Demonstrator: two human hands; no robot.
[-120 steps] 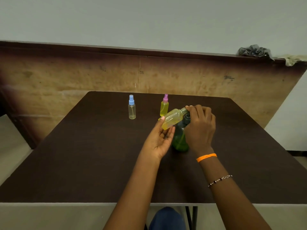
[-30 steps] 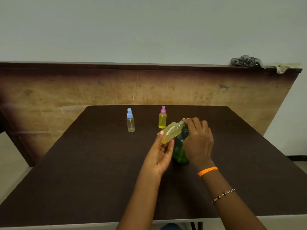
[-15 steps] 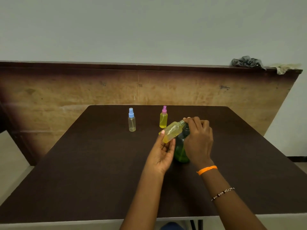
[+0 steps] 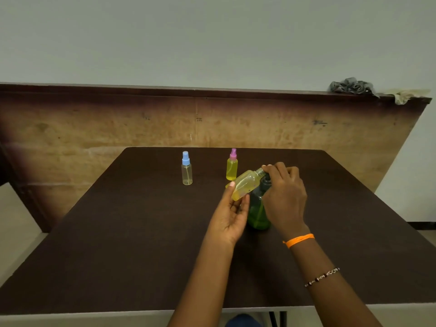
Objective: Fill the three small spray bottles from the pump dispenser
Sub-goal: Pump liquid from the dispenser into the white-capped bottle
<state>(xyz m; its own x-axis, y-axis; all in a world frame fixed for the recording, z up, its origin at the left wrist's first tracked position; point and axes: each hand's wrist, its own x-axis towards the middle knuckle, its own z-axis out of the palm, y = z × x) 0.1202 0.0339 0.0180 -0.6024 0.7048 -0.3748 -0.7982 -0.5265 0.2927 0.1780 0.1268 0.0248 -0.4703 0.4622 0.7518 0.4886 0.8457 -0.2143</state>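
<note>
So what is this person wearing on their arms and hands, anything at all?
Both forearms are bare, with no sleeves in view and no gloves on the left hand or the right hand. The right wrist carries an orange band, thin like a thread or cord. Further up that forearm sits a slim beaded bracelet with dark and pale beads. No rings are visible.

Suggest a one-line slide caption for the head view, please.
Left hand tilts an uncapped spray bottle to the green pump dispenser, right hand on its pump.
</note>
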